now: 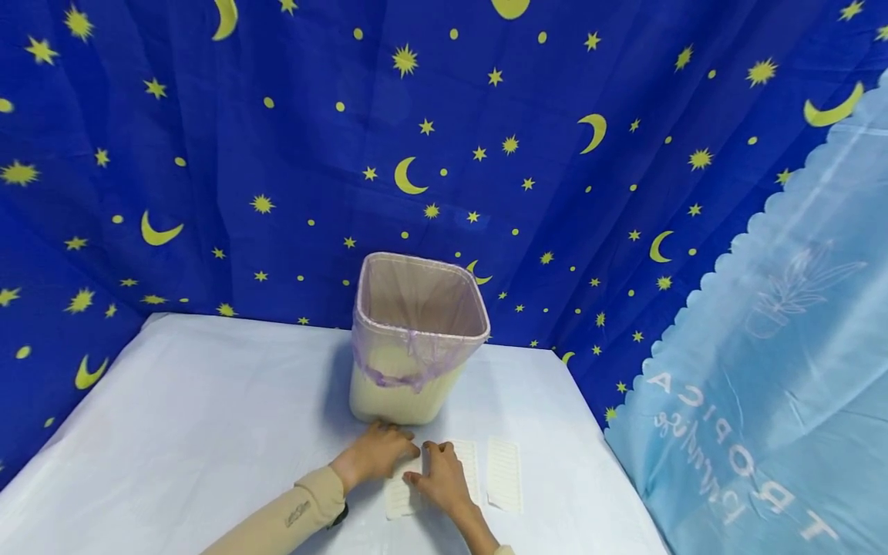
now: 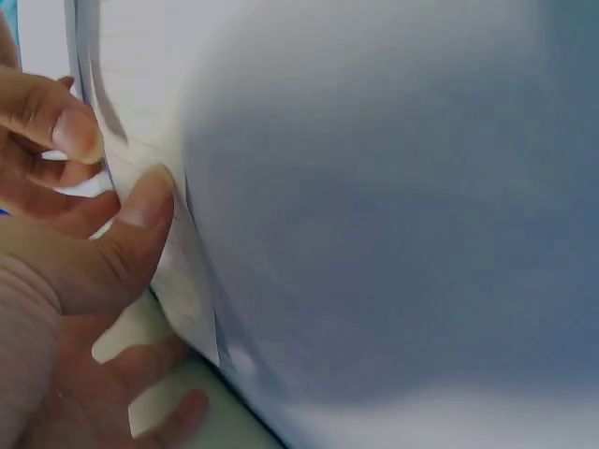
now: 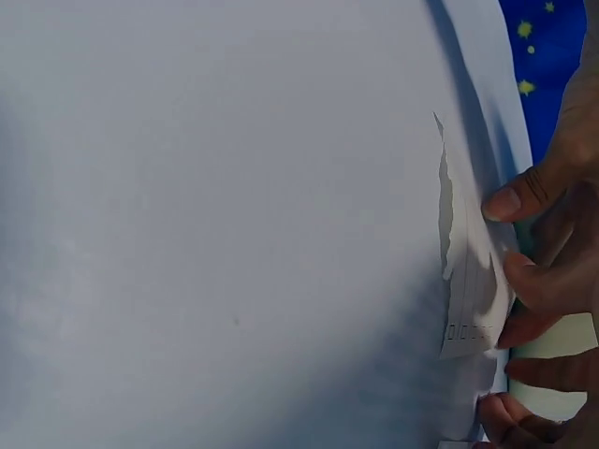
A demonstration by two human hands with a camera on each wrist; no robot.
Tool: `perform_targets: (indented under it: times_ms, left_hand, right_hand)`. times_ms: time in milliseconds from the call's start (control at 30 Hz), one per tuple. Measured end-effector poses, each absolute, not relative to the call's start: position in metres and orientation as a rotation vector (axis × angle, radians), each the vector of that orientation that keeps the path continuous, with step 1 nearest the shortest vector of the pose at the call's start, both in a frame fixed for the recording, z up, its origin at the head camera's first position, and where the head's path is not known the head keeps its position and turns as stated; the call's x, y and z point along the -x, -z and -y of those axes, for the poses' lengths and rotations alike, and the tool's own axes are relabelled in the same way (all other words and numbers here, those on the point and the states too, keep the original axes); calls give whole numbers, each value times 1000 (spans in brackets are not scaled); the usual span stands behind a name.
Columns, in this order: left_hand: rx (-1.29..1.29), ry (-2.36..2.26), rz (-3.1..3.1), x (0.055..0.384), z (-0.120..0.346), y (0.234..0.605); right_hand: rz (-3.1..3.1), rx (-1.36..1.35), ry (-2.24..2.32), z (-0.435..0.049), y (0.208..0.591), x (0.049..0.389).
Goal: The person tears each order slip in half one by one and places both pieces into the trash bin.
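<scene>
A ruled white sheet of paper (image 1: 402, 502) lies on the white table in front of the bin, with both hands on it. My left hand (image 1: 378, 453) holds its far left part, and in the left wrist view the thumb (image 2: 148, 201) presses on the paper's face. On the right side, my right hand (image 1: 445, 479) pinches the sheet between bent thumb and fingers, close to the left fingertips. A ragged torn edge on the paper (image 3: 468, 299) shows in the right wrist view, with a row of small printed boxes at one end.
To the right lie two more ruled paper pieces, one (image 1: 468, 462) partly behind my right hand and another (image 1: 504, 476) beyond it. A pale bin (image 1: 395, 401) with a purple liner stands just past the hands. Blue star-patterned cloth (image 1: 312, 154) hangs behind; a light blue curtain (image 1: 784, 370) hangs right.
</scene>
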State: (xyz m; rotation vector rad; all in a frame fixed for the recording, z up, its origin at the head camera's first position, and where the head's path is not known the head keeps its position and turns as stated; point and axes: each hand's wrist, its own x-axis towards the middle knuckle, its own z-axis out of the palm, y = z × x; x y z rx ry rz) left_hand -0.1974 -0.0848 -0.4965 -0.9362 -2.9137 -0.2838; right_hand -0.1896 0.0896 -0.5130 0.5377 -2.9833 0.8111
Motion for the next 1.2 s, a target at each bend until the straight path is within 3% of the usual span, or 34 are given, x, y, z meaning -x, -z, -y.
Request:
perform_targets:
  times_ms: [467,1200]
  left_hand:
    - [638,118,2748,186,84,507]
    - [420,1232,2874,191,104,498]
  right_hand:
    - [2891,-650,-1021,-87,518,201]
    - [2870,-840,-1087,-80,508,200]
